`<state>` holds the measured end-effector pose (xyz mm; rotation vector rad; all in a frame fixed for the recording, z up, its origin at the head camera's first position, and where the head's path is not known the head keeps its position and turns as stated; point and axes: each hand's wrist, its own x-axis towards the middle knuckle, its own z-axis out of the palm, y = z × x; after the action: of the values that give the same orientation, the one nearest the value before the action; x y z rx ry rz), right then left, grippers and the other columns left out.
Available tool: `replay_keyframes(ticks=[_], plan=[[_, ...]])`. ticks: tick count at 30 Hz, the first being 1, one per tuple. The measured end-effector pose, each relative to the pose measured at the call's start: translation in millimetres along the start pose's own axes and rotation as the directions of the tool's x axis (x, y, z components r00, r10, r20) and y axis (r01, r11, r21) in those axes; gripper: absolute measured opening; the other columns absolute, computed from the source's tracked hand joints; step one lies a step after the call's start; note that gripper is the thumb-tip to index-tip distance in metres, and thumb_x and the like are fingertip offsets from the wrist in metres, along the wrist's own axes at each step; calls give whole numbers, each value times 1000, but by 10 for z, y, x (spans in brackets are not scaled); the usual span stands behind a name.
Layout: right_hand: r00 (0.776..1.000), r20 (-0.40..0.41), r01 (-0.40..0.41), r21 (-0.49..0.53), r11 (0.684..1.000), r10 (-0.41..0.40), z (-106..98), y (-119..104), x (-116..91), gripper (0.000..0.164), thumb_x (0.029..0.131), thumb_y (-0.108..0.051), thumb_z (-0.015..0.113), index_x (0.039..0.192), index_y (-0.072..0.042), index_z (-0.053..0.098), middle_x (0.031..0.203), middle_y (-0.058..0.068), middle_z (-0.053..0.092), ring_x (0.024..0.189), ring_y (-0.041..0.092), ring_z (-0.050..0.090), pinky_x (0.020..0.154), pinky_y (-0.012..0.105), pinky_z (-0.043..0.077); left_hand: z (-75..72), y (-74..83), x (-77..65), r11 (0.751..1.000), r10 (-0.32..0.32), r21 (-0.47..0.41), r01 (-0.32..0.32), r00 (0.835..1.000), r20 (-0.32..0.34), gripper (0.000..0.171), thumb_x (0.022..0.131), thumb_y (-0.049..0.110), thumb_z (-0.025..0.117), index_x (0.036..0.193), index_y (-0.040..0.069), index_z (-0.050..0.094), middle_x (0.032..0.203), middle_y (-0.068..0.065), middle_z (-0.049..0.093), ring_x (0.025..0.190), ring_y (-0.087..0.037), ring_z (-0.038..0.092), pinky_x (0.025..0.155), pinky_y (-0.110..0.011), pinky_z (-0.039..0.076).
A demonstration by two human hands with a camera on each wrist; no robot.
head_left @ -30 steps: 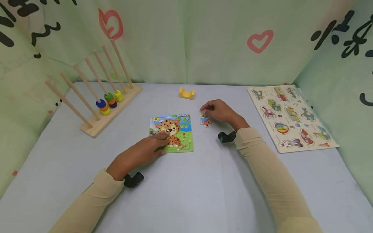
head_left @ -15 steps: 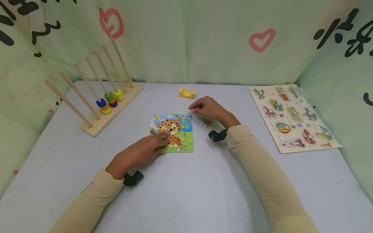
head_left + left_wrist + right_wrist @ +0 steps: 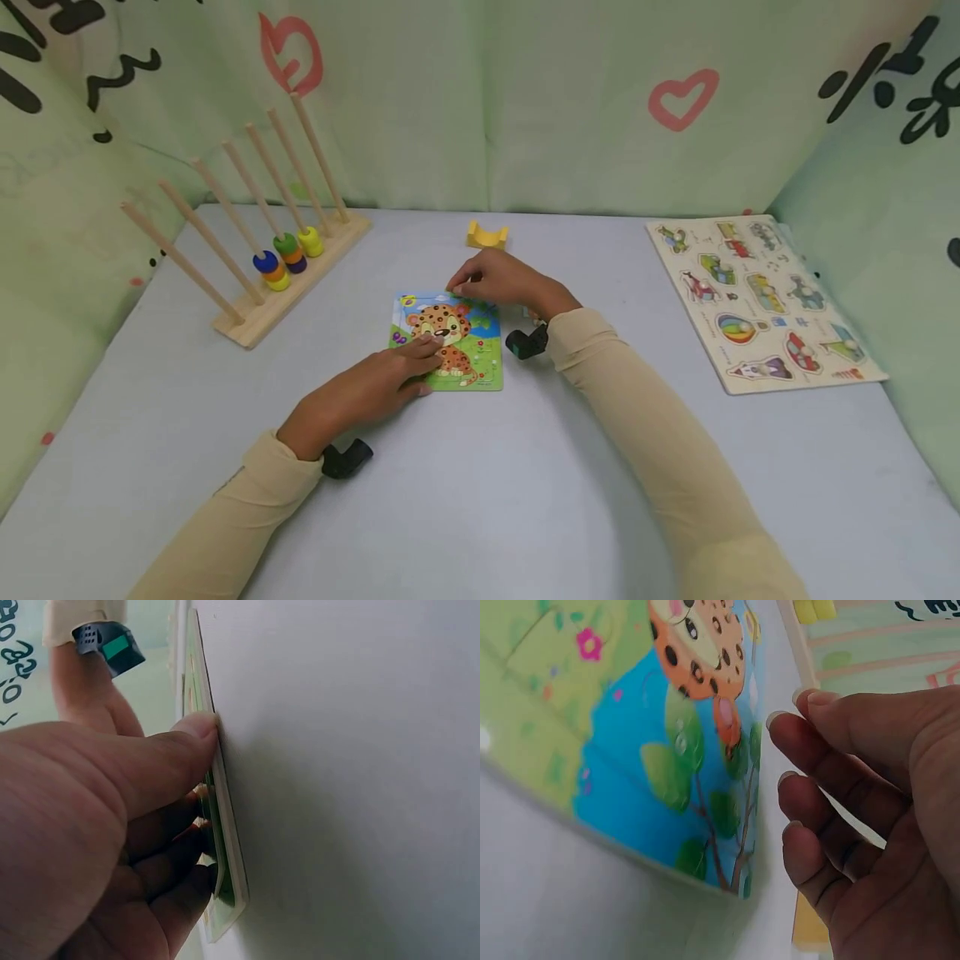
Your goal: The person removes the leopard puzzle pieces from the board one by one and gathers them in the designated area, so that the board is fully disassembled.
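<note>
A square leopard jigsaw puzzle [image 3: 480, 350] lies flat on the table in front of me. My left hand [image 3: 382, 379] rests on its lower left part, fingers spread over the picture. In the left wrist view the thumb [image 3: 196, 727] lies at the puzzle's near edge, and a green piece [image 3: 217, 855] stands slightly tilted by the fingers. My right hand [image 3: 498, 279] hovers at the puzzle's top edge. The right wrist view shows its fingers loosely bent beside the leopard picture [image 3: 697, 652], with nothing between them. A small loose puzzle piece [image 3: 532, 315] is mostly hidden behind the right wrist.
On the left stands a wooden peg rack [image 3: 300, 287] with several coloured rings on it. A yellow arched block [image 3: 487, 235] sits behind the right hand. To the right lies a wooden picture board [image 3: 750, 312]. Printed curtains [image 3: 570, 150] border the table.
My right hand has moved left, from beside the loose piece to the puzzle's top edge, its wrist now covering most of that piece. The left hand has stayed on the puzzle.
</note>
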<state>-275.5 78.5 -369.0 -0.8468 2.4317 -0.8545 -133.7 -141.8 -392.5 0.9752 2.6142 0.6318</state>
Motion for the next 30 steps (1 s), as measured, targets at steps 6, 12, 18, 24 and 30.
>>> replay_keyframes(ticks=[6,12,18,24,30], plan=[[999,10,50,34,998,-50,69,-76,107,21,97,-10,59,111,-4,74,108,5,71,92,14,61,81,29,48,-8,3,-2,1000,13,2,-13,1000,-2,50,95,12,64,140,-4,48,152,-16,35,142,-29,28,109,-45,33],[998,45,37,72,997,-40,144,-165,166,21,98,-12,58,111,-5,74,104,3,72,83,14,61,75,27,50,-4,-4,-5,1000,14,12,-14,1000,-4,50,95,12,64,140,-4,48,152,-16,35,142,-30,28,109,-46,32],[997,63,39,97,994,-45,182,-205,186,21,99,-12,58,111,-5,74,93,5,71,60,13,52,59,25,47,-2,-1,-1,1000,20,0,-20,1000,-7,50,96,12,64,140,-5,48,152,-17,35,142,-30,28,109,-46,32],[997,66,43,91,995,-49,206,-207,210,21,98,-10,57,110,-5,74,77,8,67,53,12,48,56,25,44,3,-8,-1,1000,30,-4,-30,999,-13,49,96,11,63,140,-5,48,152,-17,35,142,-30,28,109,-45,32],[995,72,71,5,997,-72,243,-197,248,23,98,-7,56,114,-5,73,106,3,70,80,11,58,74,25,48,15,-14,-7,1000,29,7,-29,999,-20,49,96,11,63,140,-4,48,152,-16,35,142,-29,29,109,-45,33]])
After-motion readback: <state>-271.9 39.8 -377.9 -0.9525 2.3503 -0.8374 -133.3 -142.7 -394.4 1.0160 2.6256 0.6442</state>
